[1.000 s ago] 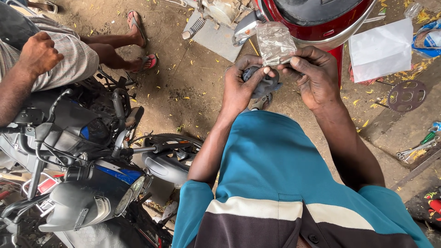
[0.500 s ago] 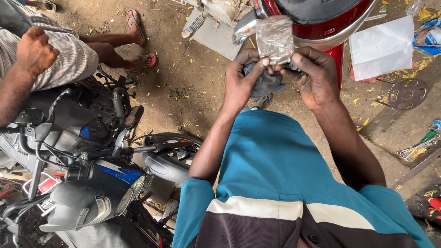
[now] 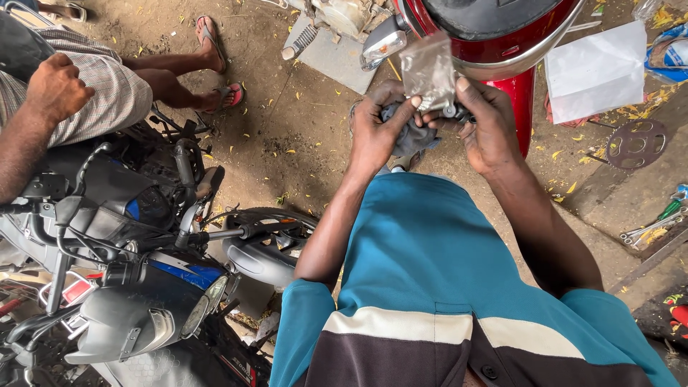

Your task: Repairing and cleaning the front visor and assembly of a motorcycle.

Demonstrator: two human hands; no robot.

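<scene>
My left hand (image 3: 378, 129) and my right hand (image 3: 486, 127) are raised together in front of me. Between the fingertips of both I pinch a small clear plastic bag (image 3: 427, 70) that stands up above them. My left hand also clutches a dark grey rag (image 3: 410, 136) against its palm. A small dark metal part (image 3: 456, 112) shows at my right fingertips under the bag. What is inside the bag is too blurred to tell.
A red scooter (image 3: 502, 36) stands just beyond my hands. A black and blue motorcycle (image 3: 136, 251) is at my left, with another person's hand (image 3: 57, 86) and sandalled feet (image 3: 215, 64) beside it. A white sheet (image 3: 595, 68), a metal disc (image 3: 636, 143) and tools (image 3: 656, 226) lie at the right.
Both hands have lifted the plastic bag slightly higher and farther from me, toward the red scooter. The other person's hand has stayed on the knee.
</scene>
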